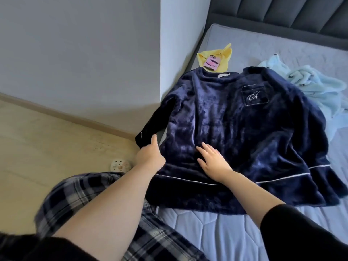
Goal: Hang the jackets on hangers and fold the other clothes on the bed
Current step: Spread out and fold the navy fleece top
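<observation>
A navy fleece pyjama top [244,132] with white piping and an embroidered chest pocket lies spread flat on the bed [216,228]. Its left sleeve [154,127] hangs past the mattress edge. My left hand [150,155] grips that sleeve near the cuff, thumb up along the fabric. My right hand [212,161] rests flat on the lower front of the top, fingers straight and spread.
A yellow garment [225,57] with a pink phone [212,63] on it lies by the top's collar. A light blue fleece garment [312,85] is heaped at the right. Wall corner [165,53] and wooden floor [47,147] lie left of the bed.
</observation>
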Demonstrator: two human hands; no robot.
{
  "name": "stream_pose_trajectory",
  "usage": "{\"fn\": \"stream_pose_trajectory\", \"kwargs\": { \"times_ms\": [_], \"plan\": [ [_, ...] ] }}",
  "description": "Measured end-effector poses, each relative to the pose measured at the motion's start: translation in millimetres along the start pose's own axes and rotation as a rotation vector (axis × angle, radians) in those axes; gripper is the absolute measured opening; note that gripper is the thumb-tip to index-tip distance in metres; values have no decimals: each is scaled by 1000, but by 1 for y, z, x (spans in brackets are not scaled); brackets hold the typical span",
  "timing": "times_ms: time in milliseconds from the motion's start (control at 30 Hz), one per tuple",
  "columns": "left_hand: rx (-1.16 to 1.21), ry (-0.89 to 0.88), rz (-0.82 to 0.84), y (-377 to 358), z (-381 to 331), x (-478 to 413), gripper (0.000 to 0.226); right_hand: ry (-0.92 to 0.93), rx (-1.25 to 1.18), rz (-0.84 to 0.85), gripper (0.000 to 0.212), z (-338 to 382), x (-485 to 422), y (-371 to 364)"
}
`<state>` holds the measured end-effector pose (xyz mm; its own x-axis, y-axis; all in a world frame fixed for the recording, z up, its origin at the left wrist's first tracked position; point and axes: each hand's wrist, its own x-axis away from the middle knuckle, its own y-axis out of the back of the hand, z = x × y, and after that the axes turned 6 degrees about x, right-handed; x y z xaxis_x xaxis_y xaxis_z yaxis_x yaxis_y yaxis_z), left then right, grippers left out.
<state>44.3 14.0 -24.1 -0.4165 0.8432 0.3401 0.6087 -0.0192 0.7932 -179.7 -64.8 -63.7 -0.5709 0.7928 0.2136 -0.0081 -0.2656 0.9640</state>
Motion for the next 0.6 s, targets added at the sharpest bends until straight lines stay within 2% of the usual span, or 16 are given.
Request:
{"fn": "stream_pose_trajectory", "kwargs": {
  "times_ms": [67,133,300,400,467,600],
  "plan": [
    [-254,-270,-152,-5,-11,1,86,-2,15,-59,47,-15,14,7],
    [-338,-490,-186,-12,-25,8,76,-85,57,-179,40,-36,33,11],
    [-355,-874,-16,-59,-84,41,57,-533,34,-407,36,-109,80,27],
    [-283,-960,134,-89,-131,64,54,-815,-65,-456,46,-148,106,36],
    [-334,-999,219,-108,-151,80,62,-961,-117,-395,53,-167,119,37],
    [-721,-921,379,-139,-164,100,97,-1035,-456,-223,66,-189,129,34]
  ]
}}
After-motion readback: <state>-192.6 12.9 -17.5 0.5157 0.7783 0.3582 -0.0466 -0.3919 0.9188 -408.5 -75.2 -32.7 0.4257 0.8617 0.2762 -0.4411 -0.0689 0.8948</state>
